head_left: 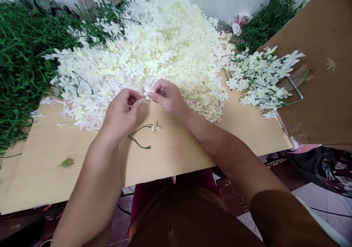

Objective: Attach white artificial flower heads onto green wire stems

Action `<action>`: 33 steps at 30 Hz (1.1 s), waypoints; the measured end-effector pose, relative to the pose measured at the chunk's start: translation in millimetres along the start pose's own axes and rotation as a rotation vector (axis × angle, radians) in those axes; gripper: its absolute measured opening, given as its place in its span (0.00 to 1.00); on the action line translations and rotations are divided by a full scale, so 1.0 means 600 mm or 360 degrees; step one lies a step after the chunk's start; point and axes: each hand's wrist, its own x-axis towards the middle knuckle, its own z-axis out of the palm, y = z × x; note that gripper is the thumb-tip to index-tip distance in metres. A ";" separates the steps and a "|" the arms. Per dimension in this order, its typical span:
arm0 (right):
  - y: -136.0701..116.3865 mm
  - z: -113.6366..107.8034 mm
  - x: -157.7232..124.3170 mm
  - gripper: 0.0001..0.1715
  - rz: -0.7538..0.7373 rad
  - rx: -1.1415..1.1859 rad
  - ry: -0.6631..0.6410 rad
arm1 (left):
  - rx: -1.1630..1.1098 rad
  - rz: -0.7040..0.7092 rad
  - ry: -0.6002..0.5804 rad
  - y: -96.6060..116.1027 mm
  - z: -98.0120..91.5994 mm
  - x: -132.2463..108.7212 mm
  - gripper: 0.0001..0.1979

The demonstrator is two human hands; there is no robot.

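Observation:
Between the thumb and fingers of my right hand (167, 96) is a small white artificial flower (148, 92), held just in front of the heap. My left hand (125, 106) is close beside it, thumb and fingertips pinched together; whatever they may hold is too small to make out. Below both hands, a green plastic stem (134, 139) lies curved on the table, with a white flower head (156, 127) at its upper end. A large pile of loose white flowers (170, 45) rises right behind my hands, with thin white stamen pieces (132, 84) along its front.
Green stems (24, 60) are heaped at the left, and another bunch (269, 18) stands at the back right. Finished-looking white flower sprays (261, 74) lie on the right by an upright brown board (319, 71). A small green scrap (66, 162) rests on the tabletop (96, 173).

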 end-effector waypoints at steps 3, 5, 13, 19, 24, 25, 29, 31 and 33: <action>0.009 0.004 0.004 0.32 0.0161 0.0202 -0.0053 | 0.0327 0.0265 -0.0252 -0.004 -0.049 -0.064 0.05; 0.014 0.011 0.005 0.34 0.0232 0.0320 -0.0115 | 0.0510 0.0516 -0.0478 -0.010 -0.073 -0.111 0.08; 0.028 0.004 0.010 0.29 0.0145 0.0153 -0.0020 | 0.0811 0.0841 -0.0438 -0.042 -0.056 -0.167 0.10; 0.032 -0.011 0.014 0.24 0.0096 0.0082 0.0004 | 0.0965 0.0907 -0.0414 -0.027 -0.020 -0.152 0.11; 0.035 -0.009 0.016 0.24 0.0094 0.0113 0.0002 | 0.1142 0.1070 -0.0401 -0.007 0.000 -0.139 0.10; 0.034 -0.009 0.015 0.25 0.0106 0.0129 0.0004 | 0.1150 0.1027 -0.0413 -0.003 0.002 -0.134 0.11; 0.019 -0.014 0.009 0.29 0.0184 0.0330 0.0021 | 0.0713 0.0599 -0.0531 0.009 -0.002 -0.099 0.09; 0.008 -0.017 0.005 0.29 0.0254 0.0497 0.0006 | 0.0206 0.0268 -0.0423 0.011 -0.004 -0.072 0.06; -0.002 -0.021 0.002 0.29 0.0345 0.0645 -0.0055 | -0.0311 0.0023 -0.0212 0.011 -0.002 -0.041 0.04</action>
